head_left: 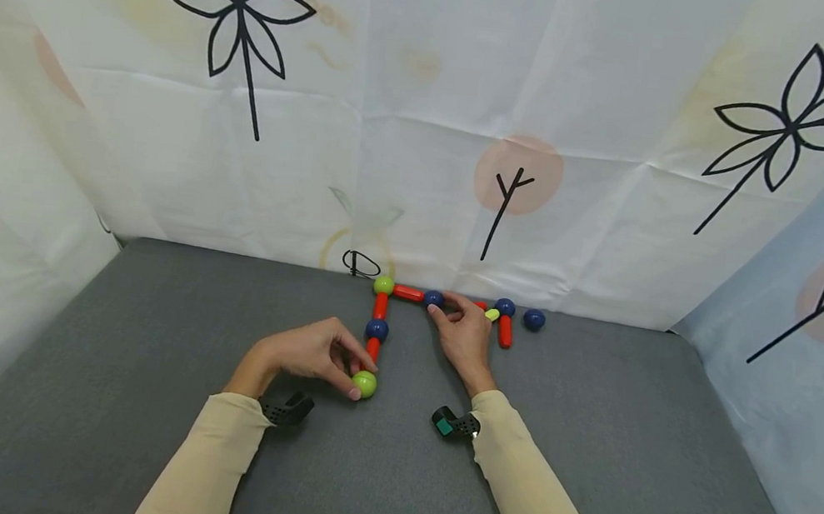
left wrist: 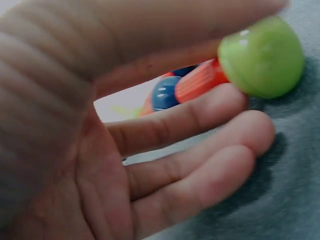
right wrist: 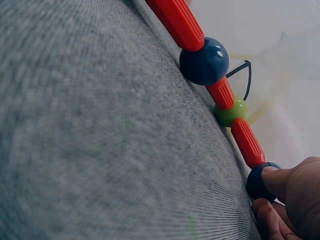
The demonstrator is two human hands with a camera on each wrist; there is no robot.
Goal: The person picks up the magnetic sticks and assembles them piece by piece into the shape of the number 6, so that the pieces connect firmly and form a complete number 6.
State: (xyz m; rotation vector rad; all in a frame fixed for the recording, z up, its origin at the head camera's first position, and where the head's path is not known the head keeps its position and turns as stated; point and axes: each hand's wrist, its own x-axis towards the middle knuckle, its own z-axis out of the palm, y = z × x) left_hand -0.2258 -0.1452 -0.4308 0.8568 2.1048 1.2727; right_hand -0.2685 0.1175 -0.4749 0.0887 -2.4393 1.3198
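Note:
My left hand (head_left: 319, 352) pinches a lime-green ball (head_left: 364, 383) between thumb and forefinger, the other fingers lying loosely extended in the left wrist view. From that ball a red rod (head_left: 372, 348) leads to a blue ball (head_left: 377, 330), then another red rod (head_left: 380, 306) reaches a green corner ball (head_left: 383, 285). A third red rod (head_left: 408, 293) runs right from the corner to a second blue ball (right wrist: 261, 183). My right hand (head_left: 466, 334) grips this ball, thumb on one side and fingers on the other.
Right of my right hand, partly behind it, are a yellow-green piece (head_left: 492, 314), a blue ball (head_left: 505, 307) and a red rod (head_left: 505, 332). A separate blue ball (head_left: 534, 319) sits farther right. A patterned cloth (head_left: 421, 166) hangs along the grey table's (head_left: 148, 330) back edge.

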